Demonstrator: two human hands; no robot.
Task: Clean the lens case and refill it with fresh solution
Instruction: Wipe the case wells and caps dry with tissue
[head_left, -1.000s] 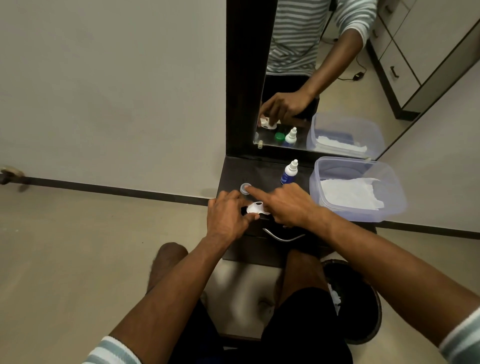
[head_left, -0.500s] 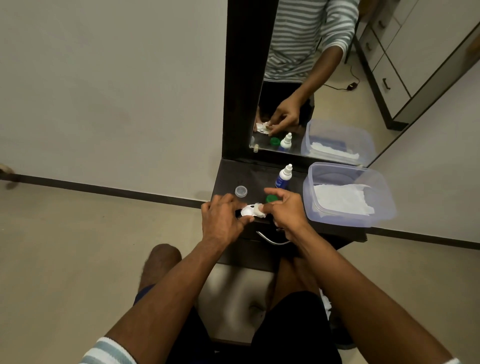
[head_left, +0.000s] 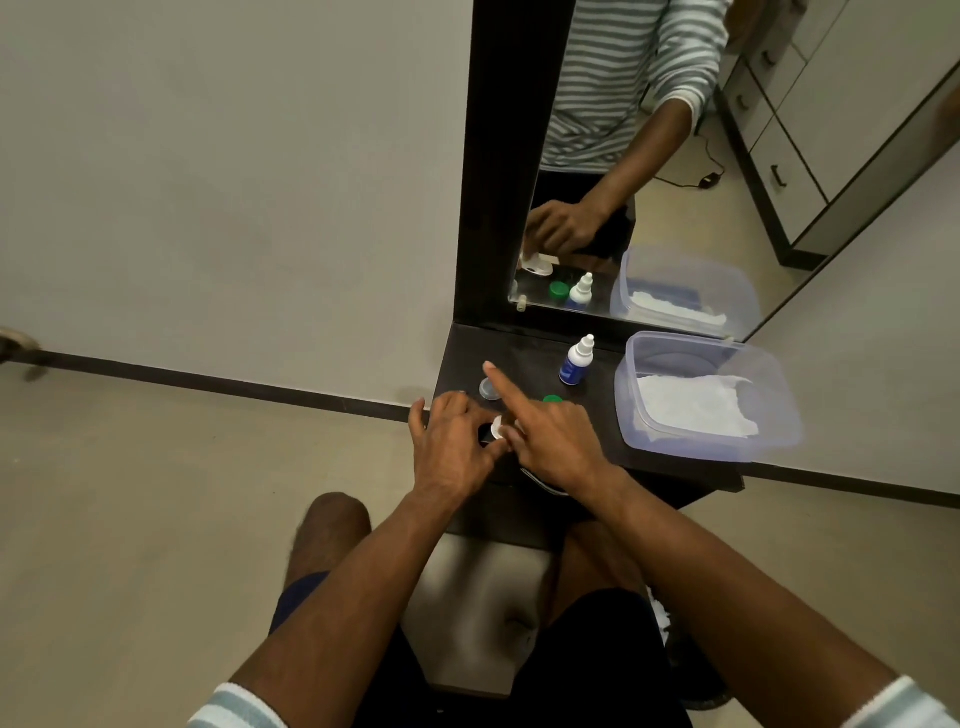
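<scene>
Reaching up-frame, the right hand (head_left: 550, 441), forefinger straight, sits nearest the small clear round cap (head_left: 489, 388); the left hand (head_left: 452, 441) pinches the white plastic lens case (head_left: 500, 427) at centre.

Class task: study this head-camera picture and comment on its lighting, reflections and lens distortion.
Head view: dim, even indoor light; the wide lens bows the dark skirting line; the tall dark-framed mirror repeats the small white dropper bottle with blue label and clear plastic tub; the white lens case is mostly hidden between left hand and right hand.
</scene>
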